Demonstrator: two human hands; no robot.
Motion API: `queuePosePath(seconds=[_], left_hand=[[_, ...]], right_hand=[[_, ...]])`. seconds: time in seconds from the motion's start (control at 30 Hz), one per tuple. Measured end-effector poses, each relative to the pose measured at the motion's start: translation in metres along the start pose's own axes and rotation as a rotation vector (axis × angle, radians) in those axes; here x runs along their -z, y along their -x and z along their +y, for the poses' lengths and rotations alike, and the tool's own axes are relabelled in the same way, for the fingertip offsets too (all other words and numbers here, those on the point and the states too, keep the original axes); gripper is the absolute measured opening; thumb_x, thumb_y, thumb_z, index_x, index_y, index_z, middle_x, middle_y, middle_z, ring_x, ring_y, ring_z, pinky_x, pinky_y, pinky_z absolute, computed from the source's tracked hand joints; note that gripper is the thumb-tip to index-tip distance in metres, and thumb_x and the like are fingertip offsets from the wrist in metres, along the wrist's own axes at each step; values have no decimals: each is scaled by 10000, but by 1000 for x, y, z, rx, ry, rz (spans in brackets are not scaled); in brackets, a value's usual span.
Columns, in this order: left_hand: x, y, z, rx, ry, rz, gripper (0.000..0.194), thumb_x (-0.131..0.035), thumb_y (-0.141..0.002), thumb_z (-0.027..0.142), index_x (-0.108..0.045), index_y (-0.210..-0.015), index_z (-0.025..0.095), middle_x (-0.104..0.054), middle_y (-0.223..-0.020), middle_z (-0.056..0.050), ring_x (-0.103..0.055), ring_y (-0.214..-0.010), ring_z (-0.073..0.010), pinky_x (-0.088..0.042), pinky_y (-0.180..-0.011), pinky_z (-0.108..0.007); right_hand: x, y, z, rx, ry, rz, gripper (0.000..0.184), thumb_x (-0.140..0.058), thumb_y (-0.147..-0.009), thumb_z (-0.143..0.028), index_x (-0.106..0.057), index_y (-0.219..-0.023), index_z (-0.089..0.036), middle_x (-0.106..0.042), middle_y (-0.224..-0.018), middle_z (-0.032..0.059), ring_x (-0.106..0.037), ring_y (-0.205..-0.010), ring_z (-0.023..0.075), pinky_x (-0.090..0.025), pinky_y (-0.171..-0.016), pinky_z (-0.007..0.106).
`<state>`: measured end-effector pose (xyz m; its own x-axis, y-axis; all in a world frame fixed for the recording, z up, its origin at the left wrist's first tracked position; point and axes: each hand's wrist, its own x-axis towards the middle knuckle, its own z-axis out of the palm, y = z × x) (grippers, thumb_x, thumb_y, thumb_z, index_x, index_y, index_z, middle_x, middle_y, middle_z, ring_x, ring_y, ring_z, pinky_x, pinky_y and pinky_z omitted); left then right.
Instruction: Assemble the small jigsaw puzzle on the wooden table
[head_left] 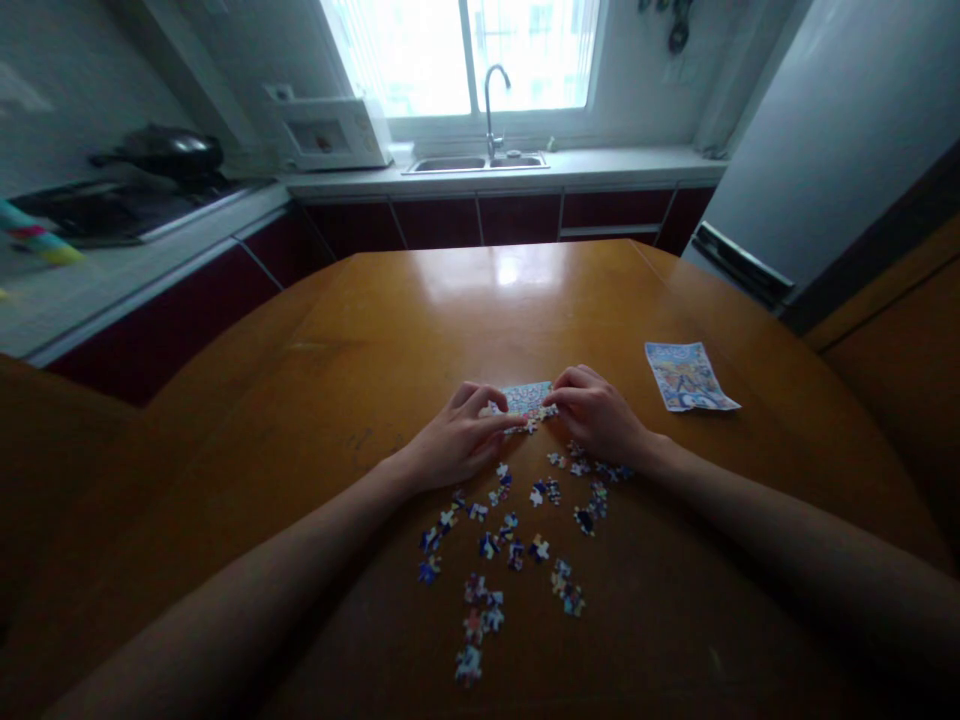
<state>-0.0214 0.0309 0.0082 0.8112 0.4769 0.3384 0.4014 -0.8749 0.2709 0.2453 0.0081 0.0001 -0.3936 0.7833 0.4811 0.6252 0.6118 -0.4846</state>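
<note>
A partly joined jigsaw puzzle (527, 398), pale blue and white in its upper part, lies flat on the table between my hands. My left hand (469, 430) curls round its left side, one finger bent over the corner and another stretched along the lower edge. At the right edge, my right hand (592, 408) pinches a small jigsaw piece (551, 411) against the puzzle; the fingertips partly hide it. Loose jigsaw pieces (514, 545), mostly blue, white and multicoloured, are scattered nearer to me, some touching one another.
A creased picture sheet (686, 375) lies to the right on the wooden table (337, 350). Beyond the table's far edge are a counter with a sink (450, 164), a tap (491, 110) and a microwave (330, 132). A black pan (169, 150) sits on the stove at left; a fridge (825, 150) stands right.
</note>
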Motion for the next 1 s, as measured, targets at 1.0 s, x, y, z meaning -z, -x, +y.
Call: queuePosePath(seconds=[1.0], left_hand=[[2,-1,3,39,-7,-41,354,-525,-952,172,-581,-1283,283,-522,-1221,-78,-436,-1146,-255,-463,-1025,-458]], right_hand=[[-7,-2,-6,-78,-91,143,237,-527,-872,-73,-702,-784,-206,-607,-889,71,-538,-923,223,-451,-818,381]])
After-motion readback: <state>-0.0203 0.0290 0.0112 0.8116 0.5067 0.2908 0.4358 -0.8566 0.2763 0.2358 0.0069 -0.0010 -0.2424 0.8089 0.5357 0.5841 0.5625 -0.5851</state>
